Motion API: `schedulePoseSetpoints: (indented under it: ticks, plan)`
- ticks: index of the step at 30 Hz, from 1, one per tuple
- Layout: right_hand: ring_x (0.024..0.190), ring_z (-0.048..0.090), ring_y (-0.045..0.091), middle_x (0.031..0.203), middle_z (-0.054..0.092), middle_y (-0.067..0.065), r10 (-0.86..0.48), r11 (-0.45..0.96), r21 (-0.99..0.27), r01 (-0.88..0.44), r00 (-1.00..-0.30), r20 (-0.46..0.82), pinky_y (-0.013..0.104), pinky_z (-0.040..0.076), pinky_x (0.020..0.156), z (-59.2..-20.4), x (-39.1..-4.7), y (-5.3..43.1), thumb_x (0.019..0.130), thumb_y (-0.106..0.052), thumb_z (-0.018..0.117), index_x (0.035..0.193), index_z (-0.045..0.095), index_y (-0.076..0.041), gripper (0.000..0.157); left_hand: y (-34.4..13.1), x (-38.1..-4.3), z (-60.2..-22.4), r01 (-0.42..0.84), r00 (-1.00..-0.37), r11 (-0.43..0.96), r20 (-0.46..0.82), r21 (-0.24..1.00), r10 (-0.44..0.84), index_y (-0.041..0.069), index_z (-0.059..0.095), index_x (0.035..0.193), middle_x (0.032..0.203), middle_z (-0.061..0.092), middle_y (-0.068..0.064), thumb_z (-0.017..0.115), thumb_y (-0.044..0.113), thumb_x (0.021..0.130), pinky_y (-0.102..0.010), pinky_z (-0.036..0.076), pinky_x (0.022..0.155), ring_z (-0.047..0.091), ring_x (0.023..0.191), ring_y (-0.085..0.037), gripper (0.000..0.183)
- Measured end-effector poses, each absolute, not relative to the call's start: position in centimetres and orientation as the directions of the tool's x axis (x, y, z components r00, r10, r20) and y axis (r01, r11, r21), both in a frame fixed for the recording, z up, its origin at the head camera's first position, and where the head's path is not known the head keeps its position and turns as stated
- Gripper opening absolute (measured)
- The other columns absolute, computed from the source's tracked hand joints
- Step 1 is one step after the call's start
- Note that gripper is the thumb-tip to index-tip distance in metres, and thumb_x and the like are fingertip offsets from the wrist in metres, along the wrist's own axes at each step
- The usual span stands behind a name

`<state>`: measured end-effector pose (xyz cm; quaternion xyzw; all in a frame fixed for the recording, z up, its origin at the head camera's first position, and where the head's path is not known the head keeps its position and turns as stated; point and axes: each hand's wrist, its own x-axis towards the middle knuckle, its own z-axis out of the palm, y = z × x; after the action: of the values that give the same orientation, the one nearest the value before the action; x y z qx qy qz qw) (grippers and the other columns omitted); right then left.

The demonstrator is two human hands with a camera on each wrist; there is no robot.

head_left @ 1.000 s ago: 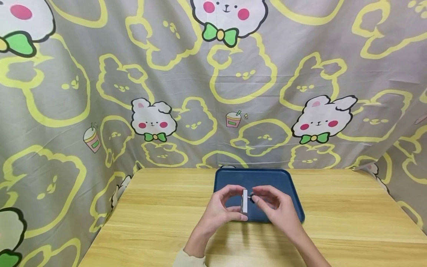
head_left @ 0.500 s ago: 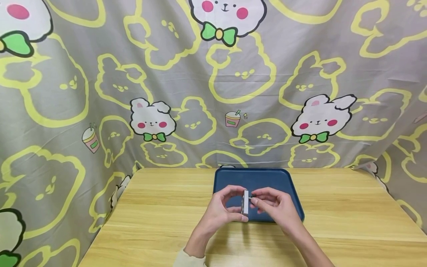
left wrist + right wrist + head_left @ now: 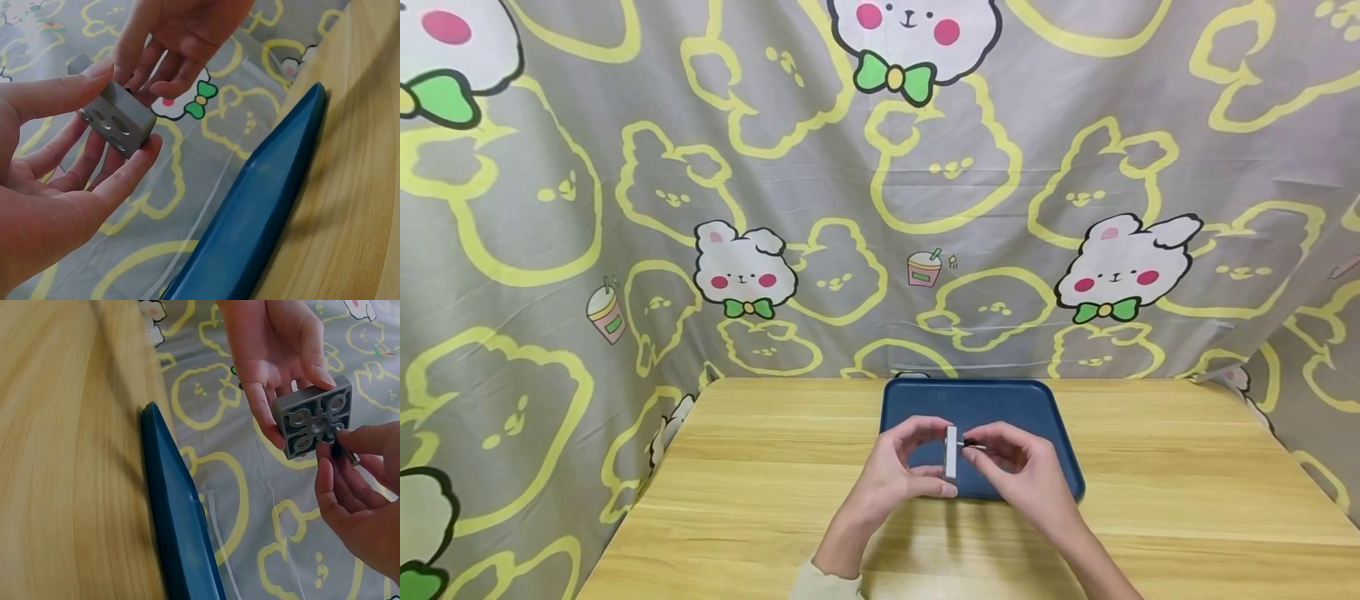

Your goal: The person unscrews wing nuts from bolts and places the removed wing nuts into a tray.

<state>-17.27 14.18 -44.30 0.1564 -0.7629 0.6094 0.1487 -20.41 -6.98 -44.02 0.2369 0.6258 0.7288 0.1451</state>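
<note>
Grey block (image 3: 951, 454) held off blue tray (image 3: 958, 400), roughly over tray's near edge; tray at far edge of worktop (image 3: 760, 467), approx. centre. L hand (image 3: 887, 471) grip: on block, thumb at one edge, fingertips opp. R hand (image 3: 1032, 467) grip: narrow, pinching small dark piece (image 3: 972, 442) w/ silver bit (image 3: 355, 460) (threaded?) at block's recessed face. Thin shaft (image 3: 960, 443) betw. piece & block; seated or just touching, can't tell.

Progress, my read: mid-job. Done: block steadied on edge, small piece up at its face. Left: piece-to-block fit unsettled (going in or coming out, can't say); neither part set down. Visible recesses (image 3: 301, 417) look unfilled, prob.; too small to be sure.
</note>
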Motion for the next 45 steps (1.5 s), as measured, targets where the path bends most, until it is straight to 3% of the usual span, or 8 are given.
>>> schedulePoseSetpoints:
  ticks: [6,11,16,19,25,36,41,45]
  plan:
    - [0.086,0.071,0.012,0.1,0.073,-0.002,-0.113,0.357,-0.649,-0.672,-0.721,0.684,0.022,0.061,0.073,-44.6,-17.5,14.0,0.08,0.011,0.081,0.105,0.075,-0.011,0.033,-7.1,-20.4,-44.0,0.063,-0.841,-0.199,0.159,0.978,0.517,0.003,0.061,0.134,0.133,0.059,-0.013,0.083,-0.014,0.075,-0.044,0.059,0.095,0.054,0.126,-0.027,0.065]
    - [0.09,0.07,0.014,0.103,0.072,-0.002,-0.135,0.413,-0.498,-0.763,-0.592,0.795,0.016,0.057,0.078,-44.6,-17.6,14.0,0.073,0.016,0.083,0.103,0.078,-0.011,0.041,-7.1,-20.5,-44.0,0.038,-0.833,-0.232,0.159,0.972,0.53,0.001,0.059,0.136,0.136,0.057,-0.017,0.082,-0.015,0.075,-0.046,0.058,0.096,0.051,0.129,-0.033,0.066]
    - [0.094,0.07,0.018,0.107,0.072,0.001,-0.142,0.409,-0.452,-0.793,-0.544,0.827,0.014,0.054,0.086,-44.9,-17.8,13.9,0.094,-0.014,0.077,0.103,0.078,-0.011,0.009,-7.2,-20.5,-43.9,0.017,-0.83,-0.25,0.153,0.968,0.537,-0.001,0.057,0.136,0.137,0.055,-0.02,0.081,-0.016,0.076,-0.046,0.058,0.096,0.05,0.131,-0.037,0.067]
    - [0.093,0.071,0.02,0.107,0.072,0.003,-0.146,0.424,-0.392,-0.816,-0.489,0.86,0.014,0.054,0.087,-45.1,-18.0,13.7,0.103,-0.032,0.064,0.102,0.078,-0.011,0.026,-7.2,-20.5,-43.9,0.008,-0.827,-0.259,0.152,0.966,0.542,-0.001,0.057,0.137,0.139,0.053,-0.024,0.081,-0.016,0.076,-0.046,0.058,0.096,0.05,0.131,-0.037,0.067]
    - [0.088,0.07,0.027,0.104,0.071,0.013,-0.148,0.457,-0.242,-0.856,-0.342,0.928,0.013,0.053,0.087,-45.1,-18.1,13.2,0.105,-0.025,0.061,0.098,0.078,-0.003,0.029,-7.2,-20.6,-43.8,0.015,-0.826,-0.269,0.164,0.963,0.539,-0.001,0.057,0.137,0.136,0.059,-0.015,0.083,-0.014,0.076,-0.045,0.057,0.097,0.051,0.13,-0.036,0.067]
    - [0.096,0.072,0.03,0.11,0.072,0.017,-0.158,0.402,-0.295,-0.867,-0.383,0.91,0.016,0.053,0.093,-45.2,-18.3,13.4,0.101,-0.026,0.068,0.107,0.077,-0.003,0.026,-7.4,-20.6,-44.1,0.03,-0.831,-0.283,0.182,0.959,0.527,-0.004,0.054,0.139,0.14,0.054,-0.021,0.085,-0.009,0.077,-0.046,0.055,0.1,0.052,0.129,-0.031,0.069]
    - [0.105,0.069,0.031,0.118,0.07,0.017,-0.153,0.365,-0.382,-0.849,-0.459,0.875,0.018,0.05,0.1,-45.4,-18.3,13.5,0.082,-0.003,0.085,0.113,0.075,-0.002,0.033,-7.6,-20.7,-44.1,0.035,-0.846,-0.281,0.178,0.959,0.503,-0.003,0.054,0.139,0.141,0.053,-0.022,0.085,-0.006,0.077,-0.044,0.056,0.099,0.051,0.131,-0.03,0.069]
    - [0.107,0.069,0.026,0.12,0.07,0.013,-0.111,0.353,-0.472,-0.808,-0.537,0.836,0.019,0.053,0.096,-45.2,-18.0,13.4,0.073,0.014,0.081,0.117,0.074,-0.003,0.047,-7.6,-20.6,-43.9,0.042,-0.857,-0.269,0.173,0.962,0.486,0.0,0.057,0.137,0.138,0.056,-0.017,0.084,-0.01,0.075,-0.046,0.057,0.098,0.05,0.131,-0.03,0.068]
